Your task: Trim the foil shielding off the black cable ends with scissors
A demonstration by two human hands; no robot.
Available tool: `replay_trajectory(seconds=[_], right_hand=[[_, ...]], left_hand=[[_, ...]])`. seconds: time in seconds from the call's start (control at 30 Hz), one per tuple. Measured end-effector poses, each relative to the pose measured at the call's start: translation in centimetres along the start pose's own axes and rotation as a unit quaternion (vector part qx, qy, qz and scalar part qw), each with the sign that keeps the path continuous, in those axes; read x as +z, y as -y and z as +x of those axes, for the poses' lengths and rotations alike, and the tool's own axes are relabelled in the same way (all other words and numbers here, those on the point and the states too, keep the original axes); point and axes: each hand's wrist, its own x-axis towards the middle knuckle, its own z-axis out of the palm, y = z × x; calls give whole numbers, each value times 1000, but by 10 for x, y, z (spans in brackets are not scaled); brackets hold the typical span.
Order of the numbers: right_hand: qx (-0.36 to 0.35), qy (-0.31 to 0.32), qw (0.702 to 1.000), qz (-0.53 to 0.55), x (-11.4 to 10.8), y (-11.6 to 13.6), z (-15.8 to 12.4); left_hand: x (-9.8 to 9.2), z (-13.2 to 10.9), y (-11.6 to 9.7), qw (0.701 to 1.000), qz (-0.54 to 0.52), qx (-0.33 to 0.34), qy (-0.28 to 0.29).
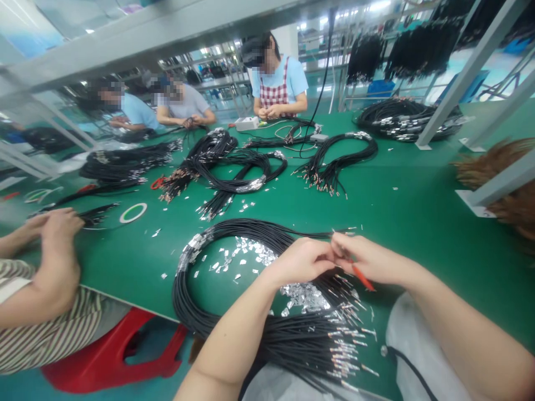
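Note:
A large looped bundle of black cables [234, 225] lies on the green table in front of me. Its stripped, silvery and coppery ends [345, 345] fan out at the lower right. Over the bundle's right side, my left hand [307, 259] is closed in a pinch on a black cable, whose exact grip point is hidden by the fingers. My right hand [361, 256] meets it fingertip to fingertip. From under my right fingers juts a slim red tool [363, 277], its working end out of sight. Scraps of silver foil [301, 298] are heaped inside the loop.
More cable bundles [363, 147] lie farther back, near a white tape roll [134, 213]. A co-worker's hands [62, 223] are at the left, beside a red stool [112, 362]. Other people sit across the table. Metal posts [501, 192] stand at the right.

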Motion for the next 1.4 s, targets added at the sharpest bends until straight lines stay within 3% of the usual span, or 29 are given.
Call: replay_trajectory(seconds=[0.07, 0.17, 0.23, 0.33, 0.43, 0.5, 0.63, 0.7, 0.8, 0.87, 0.97, 1.07, 1.17, 1.4], right_hand=[[28, 20, 977, 211, -2, -12, 3], [53, 39, 869, 491, 6, -29, 9], [46, 31, 812, 581, 12, -35, 14], [19, 14, 777, 629, 17, -29, 17], [9, 24, 795, 607, 18, -7, 12], [5, 15, 831, 556, 21, 12, 6], [3, -19, 948, 319, 35, 37, -2], [-17, -86, 972, 217, 41, 38, -1], [-7, -259, 938, 228, 44, 30, 8], [5, -315, 901, 299, 42, 23, 14], [11, -293, 879, 376, 38, 18, 18], [13, -278, 879, 386, 35, 18, 18], [6, -280, 887, 367, 34, 18, 17], [-8, -295, 898, 327, 42, 17, 22]], left_hand=[[1, 0, -2, 998, 3, 47, -29], [7, 0, -1, 984, 62, 109, -126], [12, 0, 2, 965, 126, 133, -187], [15, 1, 7, 942, 173, 106, -268], [10, 1, 11, 928, 106, 3, -358], [5, 1, 10, 923, -35, -69, -377], [-3, 3, 2, 875, -368, -131, -284], [-3, 3, -2, 850, -437, -128, -264], [-1, 2, -7, 856, -418, -101, -286], [2, 0, -12, 883, -357, -85, -293], [7, -4, -18, 919, -265, -65, -283], [10, -4, -20, 932, -230, -42, -275], [11, -3, -19, 931, -244, -34, -269], [11, -2, -19, 916, -241, -44, -318]])
